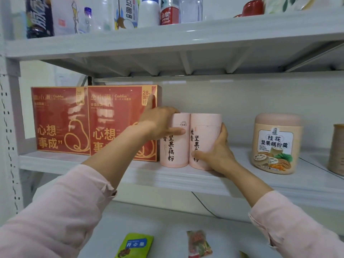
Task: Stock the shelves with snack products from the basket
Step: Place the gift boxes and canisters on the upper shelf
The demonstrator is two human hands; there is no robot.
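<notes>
Two pale pink cylinder tins with black Chinese lettering stand side by side on the middle shelf. My left hand grips the top of the left tin, thumb across its front and fingers over its lid. My right hand holds the right tin low on its right side, thumb on the front. Both tins stand upright and touch each other. The basket is out of view.
Two red boxes stand left of the tins. A pink-lidded jar stands to the right, a tan cylinder at the edge. Bottles fill the top shelf. A green packet and a candy packet lie below.
</notes>
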